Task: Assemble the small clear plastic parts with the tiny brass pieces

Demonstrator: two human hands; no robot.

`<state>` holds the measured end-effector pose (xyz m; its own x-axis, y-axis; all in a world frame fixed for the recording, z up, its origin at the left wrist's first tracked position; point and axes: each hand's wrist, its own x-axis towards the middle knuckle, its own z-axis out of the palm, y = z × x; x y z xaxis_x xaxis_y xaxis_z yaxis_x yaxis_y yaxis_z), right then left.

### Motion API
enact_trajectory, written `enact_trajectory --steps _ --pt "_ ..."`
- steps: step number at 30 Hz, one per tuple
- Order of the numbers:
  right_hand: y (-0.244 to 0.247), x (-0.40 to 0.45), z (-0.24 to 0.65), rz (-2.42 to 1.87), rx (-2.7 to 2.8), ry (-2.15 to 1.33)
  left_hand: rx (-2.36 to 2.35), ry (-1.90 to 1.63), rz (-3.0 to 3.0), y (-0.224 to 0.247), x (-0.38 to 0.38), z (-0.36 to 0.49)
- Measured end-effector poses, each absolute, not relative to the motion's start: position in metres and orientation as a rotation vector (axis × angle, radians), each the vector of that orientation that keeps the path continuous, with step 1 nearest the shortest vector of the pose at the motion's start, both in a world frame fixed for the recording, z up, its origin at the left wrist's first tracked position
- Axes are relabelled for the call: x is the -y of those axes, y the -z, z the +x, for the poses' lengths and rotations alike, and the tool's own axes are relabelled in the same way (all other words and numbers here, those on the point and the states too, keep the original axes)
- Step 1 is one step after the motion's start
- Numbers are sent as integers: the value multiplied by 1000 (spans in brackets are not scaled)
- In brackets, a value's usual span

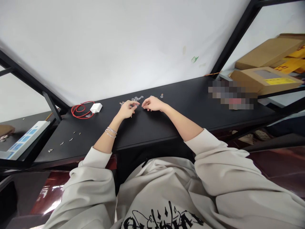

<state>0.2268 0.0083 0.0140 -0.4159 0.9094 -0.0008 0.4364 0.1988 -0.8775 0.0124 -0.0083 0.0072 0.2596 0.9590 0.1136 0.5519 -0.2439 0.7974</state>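
Several small clear pieces (136, 99) lie on the black table (152, 127) near the wall, just behind and between my hands. My left hand (128, 108), with bracelets at the wrist, has its thumb and fingertips pinched together beside these pieces; what they hold, if anything, is too small to make out. Facing it, my right hand (152, 104) is curled with thumb and index finger close together, and its contents cannot be made out either. A narrow gap separates the two hands. One small clear piece with an orange part (161, 95) stands right of my right hand.
A white charger (96, 108) with a coiled red cable (75, 111) lies at the left. Several tiny pale bits (71, 139) are scattered at the front left. Cardboard boxes (264, 78) and a blurred-out item (234, 95) are at the right. Black metal frame bars rise on both sides.
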Motion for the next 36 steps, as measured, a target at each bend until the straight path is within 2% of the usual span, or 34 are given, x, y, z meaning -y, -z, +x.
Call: enact_trajectory --steps 18,36 --pt "-13 -9 227 -1243 1926 -1156 -1333 -943 1708 -9 11 17" --pt "-19 -1 226 -1191 1823 -1237 -1295 -886 1895 -5 7 11"
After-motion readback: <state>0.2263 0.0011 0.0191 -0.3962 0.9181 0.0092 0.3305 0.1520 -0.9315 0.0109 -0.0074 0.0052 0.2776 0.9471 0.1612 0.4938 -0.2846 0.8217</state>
